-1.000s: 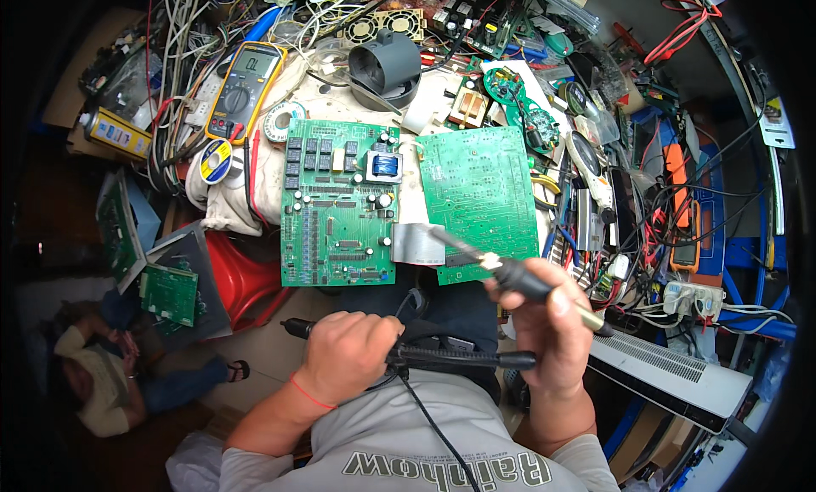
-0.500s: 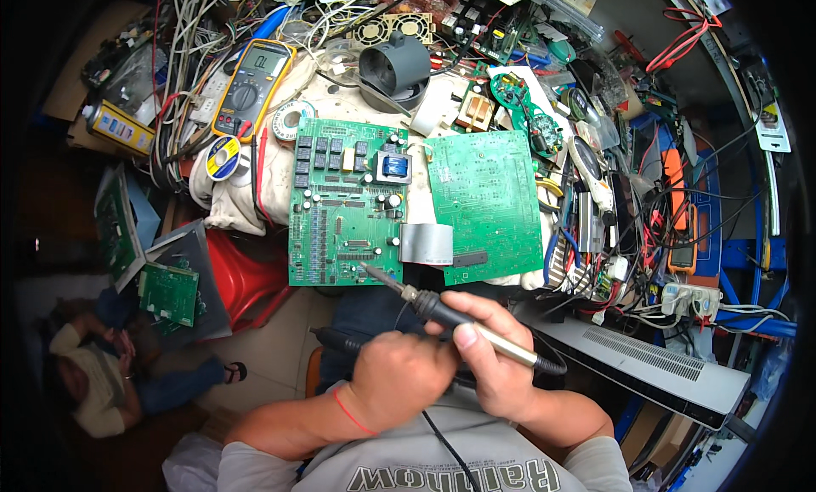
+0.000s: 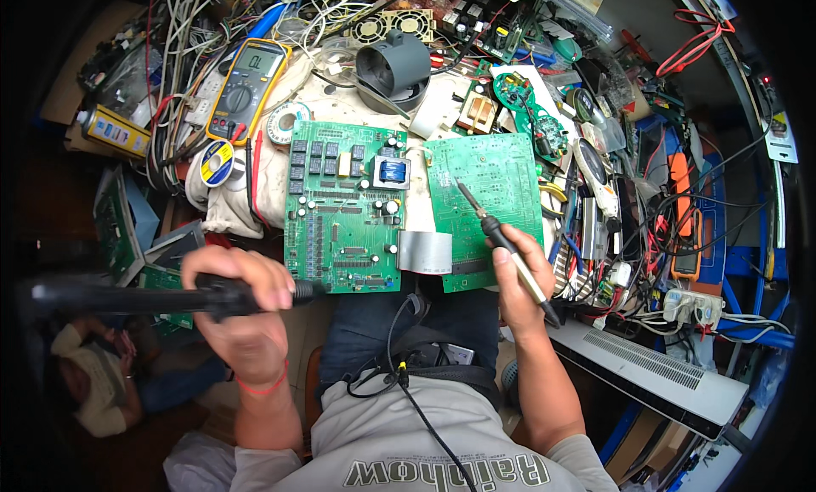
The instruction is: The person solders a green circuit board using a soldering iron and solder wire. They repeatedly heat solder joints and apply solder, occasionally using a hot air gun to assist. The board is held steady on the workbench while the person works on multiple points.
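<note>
My right hand (image 3: 523, 275) grips a soldering iron (image 3: 517, 256) with a dark collar and a metallic handle. Its tip is over the upper part of the right green circuit board (image 3: 510, 203), whose solder side faces up; contact cannot be told. My left hand (image 3: 242, 296) is wrapped round a black tube-shaped tool, apparently a solder sucker (image 3: 127, 299), held level and blurred at its far left end. Next to it lies the left circuit board (image 3: 353, 229), with relays and a blue transformer (image 3: 393, 170). A grey ribbon cable (image 3: 425, 251) bridges the boards.
A yellow multimeter (image 3: 247, 91) and a solder spool (image 3: 217, 161) are on the left. Behind the boards stands a grey cylindrical holder (image 3: 393, 65). Tools and cables crowd the right, beside an orange meter (image 3: 686, 250). Another person (image 3: 106, 364) sits at lower left.
My hands have moved apart. The right one has carried the soldering iron up over the right board; the left has swung left with the black tool, whose long end now points left.
</note>
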Demonstrator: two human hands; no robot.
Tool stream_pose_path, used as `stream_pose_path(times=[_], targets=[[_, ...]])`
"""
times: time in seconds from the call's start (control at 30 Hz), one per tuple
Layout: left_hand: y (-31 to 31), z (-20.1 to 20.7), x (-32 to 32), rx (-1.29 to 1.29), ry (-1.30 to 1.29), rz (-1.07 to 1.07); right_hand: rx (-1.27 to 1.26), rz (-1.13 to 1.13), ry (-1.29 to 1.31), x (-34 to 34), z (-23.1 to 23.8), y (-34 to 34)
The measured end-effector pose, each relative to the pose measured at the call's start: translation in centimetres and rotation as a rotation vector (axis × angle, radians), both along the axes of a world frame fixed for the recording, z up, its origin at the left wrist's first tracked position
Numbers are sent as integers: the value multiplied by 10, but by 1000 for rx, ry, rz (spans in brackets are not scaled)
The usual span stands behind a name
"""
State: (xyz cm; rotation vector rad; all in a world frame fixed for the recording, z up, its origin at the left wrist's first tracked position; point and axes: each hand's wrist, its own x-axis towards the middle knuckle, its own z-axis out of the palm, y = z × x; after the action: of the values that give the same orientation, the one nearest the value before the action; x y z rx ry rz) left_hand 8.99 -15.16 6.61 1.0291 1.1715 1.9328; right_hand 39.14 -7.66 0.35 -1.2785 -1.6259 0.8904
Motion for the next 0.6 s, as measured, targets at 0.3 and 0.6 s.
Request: stream_pose_path(times=[0.3, 0.6], targets=[[76, 6, 27, 250, -317, -115, 267, 108, -203, 3, -13, 9], [76, 9, 18, -637, 867, 52, 242, 77, -162, 1, -8, 11]])
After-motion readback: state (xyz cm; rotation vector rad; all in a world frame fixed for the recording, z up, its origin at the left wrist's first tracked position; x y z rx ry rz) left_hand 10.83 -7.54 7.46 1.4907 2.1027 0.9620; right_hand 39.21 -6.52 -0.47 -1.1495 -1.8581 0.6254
